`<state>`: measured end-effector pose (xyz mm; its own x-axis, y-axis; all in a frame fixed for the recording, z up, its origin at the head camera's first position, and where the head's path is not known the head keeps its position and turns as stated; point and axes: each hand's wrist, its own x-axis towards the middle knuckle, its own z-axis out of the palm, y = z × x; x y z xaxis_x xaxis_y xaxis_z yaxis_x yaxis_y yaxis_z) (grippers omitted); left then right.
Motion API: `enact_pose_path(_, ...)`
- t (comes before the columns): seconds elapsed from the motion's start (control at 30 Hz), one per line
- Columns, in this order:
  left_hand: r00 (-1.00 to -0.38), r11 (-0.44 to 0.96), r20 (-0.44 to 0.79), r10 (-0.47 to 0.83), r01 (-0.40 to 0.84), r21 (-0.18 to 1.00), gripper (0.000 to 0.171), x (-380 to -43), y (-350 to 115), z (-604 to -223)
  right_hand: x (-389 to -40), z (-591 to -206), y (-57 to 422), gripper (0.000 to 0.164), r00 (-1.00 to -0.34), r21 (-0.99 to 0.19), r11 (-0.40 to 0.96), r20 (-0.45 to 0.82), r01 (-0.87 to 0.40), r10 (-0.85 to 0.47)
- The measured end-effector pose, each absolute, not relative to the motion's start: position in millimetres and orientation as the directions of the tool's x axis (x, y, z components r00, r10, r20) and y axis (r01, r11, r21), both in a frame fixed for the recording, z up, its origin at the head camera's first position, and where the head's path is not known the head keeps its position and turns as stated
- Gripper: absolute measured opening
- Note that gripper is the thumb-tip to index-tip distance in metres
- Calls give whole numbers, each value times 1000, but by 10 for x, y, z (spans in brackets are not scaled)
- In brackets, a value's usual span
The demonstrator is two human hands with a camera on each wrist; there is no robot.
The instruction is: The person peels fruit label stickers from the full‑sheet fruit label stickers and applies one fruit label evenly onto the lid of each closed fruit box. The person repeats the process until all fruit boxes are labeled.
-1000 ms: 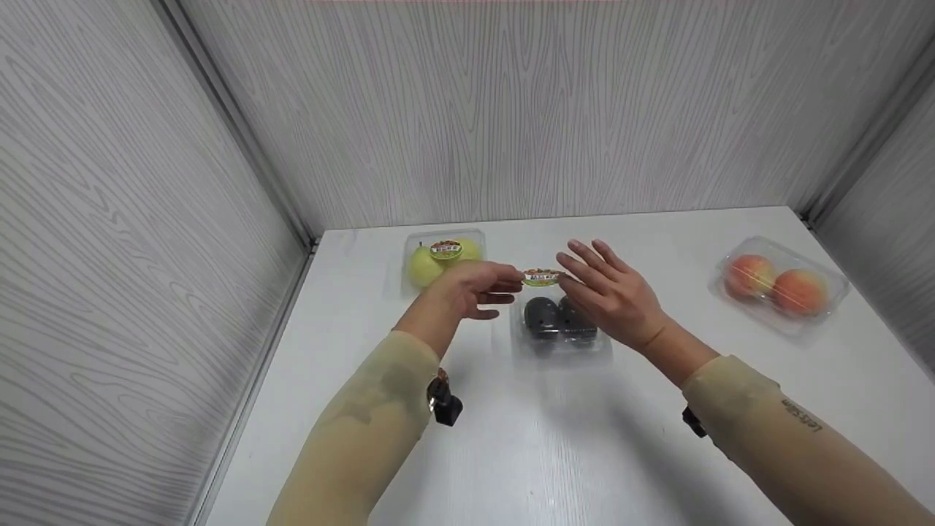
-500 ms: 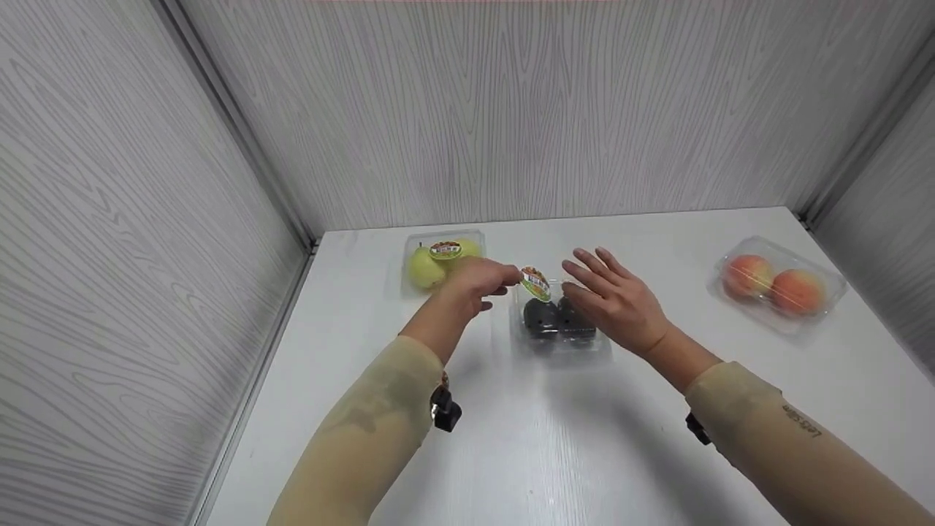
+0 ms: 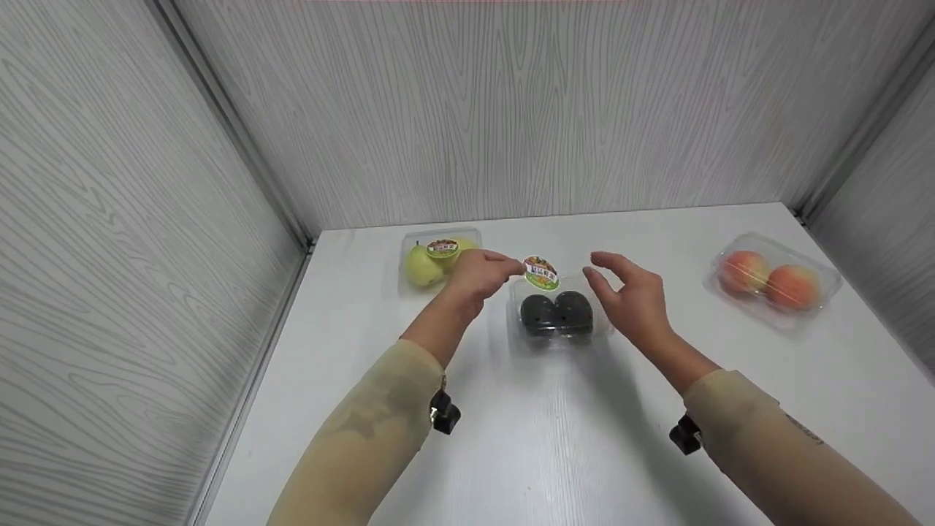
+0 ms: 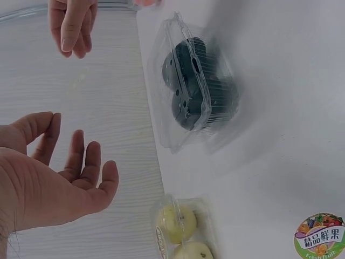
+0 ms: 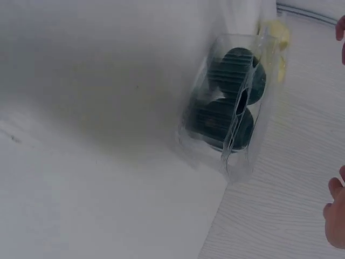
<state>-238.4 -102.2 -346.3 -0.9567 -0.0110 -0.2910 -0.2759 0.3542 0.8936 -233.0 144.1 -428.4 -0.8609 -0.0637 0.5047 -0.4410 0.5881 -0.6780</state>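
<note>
My left hand (image 3: 478, 279) pinches an oval fruit sticker (image 3: 540, 272) between thumb and index finger, above the table. In the left wrist view the left hand (image 4: 70, 178) has its thumb and index tips together, and the other fingers loosely bent. My right hand (image 3: 637, 296) is raised to the right of the sticker, apart from it, thumb and index finger spread. Below the sticker, a clear plastic clamshell box (image 3: 562, 343) stands on the table with two dark round fruits (image 3: 574, 313) inside. The right wrist view shows this box (image 5: 229, 108) with only parts of hands at the right edge.
A clear box of green pears (image 3: 424, 267) with a similar label on its lid stands at the back left. Another box with two peaches (image 3: 793, 287) is at the right. White panels (image 3: 540, 109) enclose the table (image 3: 540, 453). Another label (image 4: 322, 237) shows in the left wrist view.
The sticker has turned in the left hand's pinch so its printed face shows fully. My right hand has drawn back to the right, its thumb and index finger now apart.
</note>
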Motion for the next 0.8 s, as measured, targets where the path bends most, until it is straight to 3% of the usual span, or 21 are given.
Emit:
enact_pose_path(0.17,-970,330,-241,21,-221,918,21,-2367,-1016,-3474,-2330,-4216,1446,45,-963,-893,376,268,-245,8)
enact_pose_path(0.4,-977,306,-209,48,-185,934,22,-2342,-1007,-3483,-2350,-4181,1438,51,-992,-992,88,81,-89,-97)
enact_pose_path(0.8,-980,256,-193,55,-173,951,22,-2311,-952,-3518,-2340,-4161,1366,48,-988,-997,32,-74,70,-137)
